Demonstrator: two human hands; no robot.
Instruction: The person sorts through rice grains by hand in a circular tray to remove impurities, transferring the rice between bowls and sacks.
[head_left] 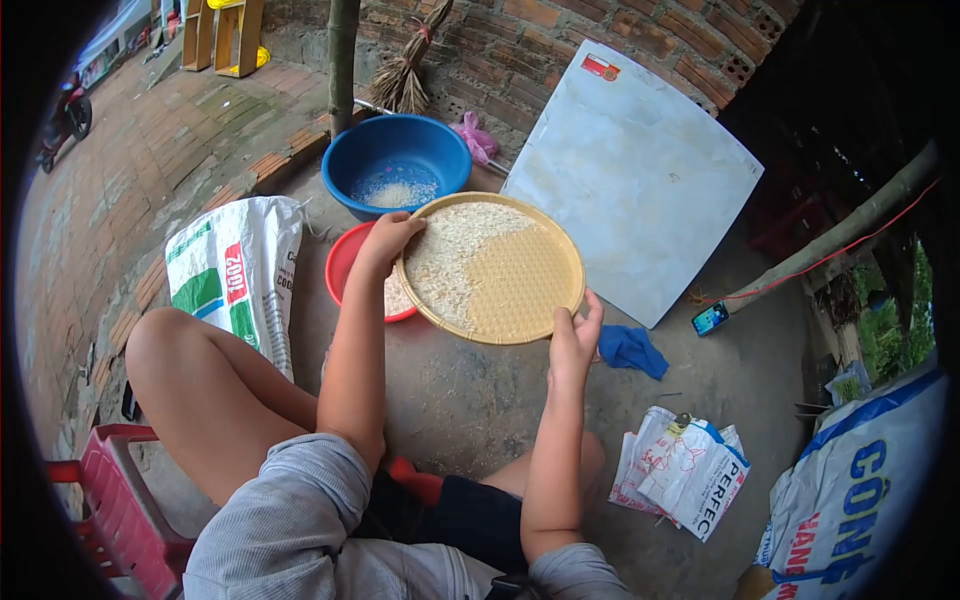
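Both my hands hold a round woven winnowing tray (520, 285) above the floor. My left hand (388, 240) grips its left rim, thumb on top. My right hand (574, 340) grips the lower right rim, its fingers partly hidden behind the edge. Pale rice grains (455, 245) cover the tray's left and upper part, while the woven bottom shows at the right. Behind the tray stands a blue basin (345, 175) with some rice at its bottom. A red basin (345, 255), also with grain in it, is partly hidden by my left forearm and the tray.
A white printed sack (270, 260) lies to the left. At the right are a large white board (640, 180), a blue cloth (632, 350), folded printed bags (690, 465), a phone (710, 318) and a big sack (850, 480). A bamboo pole (342, 70) rises behind the blue basin.
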